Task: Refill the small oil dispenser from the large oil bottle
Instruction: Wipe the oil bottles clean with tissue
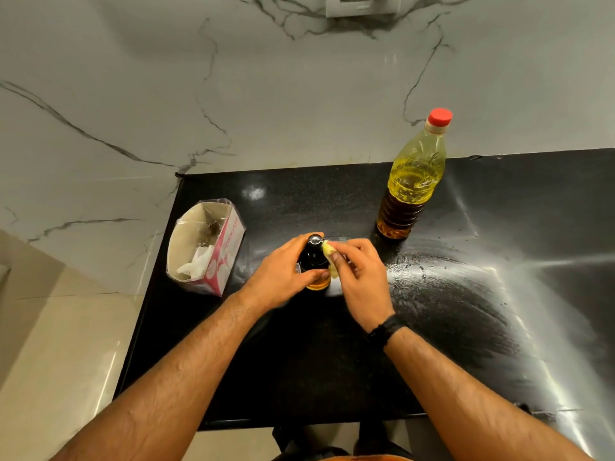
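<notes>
Surface: black speckled bench (332, 361) against a marble-look wall; glossy streaks to the right, likely oil or wipe marks.
Dispenser: small dark dispenser (313, 257) upright near the bench middle, amber oil visible at its base.
Left hand: left hand (286, 277) wrapped round the dispenser body, fingers closed on it.
Right hand: right hand (361, 277) pinching a yellowed wad of tissue (329, 252) against the dispenser's neck and side.
Large bottle: oil bottle (411, 181) standing well apart at the back right, red cap (440, 116) on.
Tissue box: torn-open tissue box (206, 247) to the left.
Handling, judged: dispenser probably rigid glass, light, and slippery if oily; best held low round the body. Big bottle is thin plastic, heavier, and would give if squeezed; hold at the ribbed lower part.
Unclear: dispenser's spout and fill level mostly hidden by both hands; box lettering illegible.
</notes>
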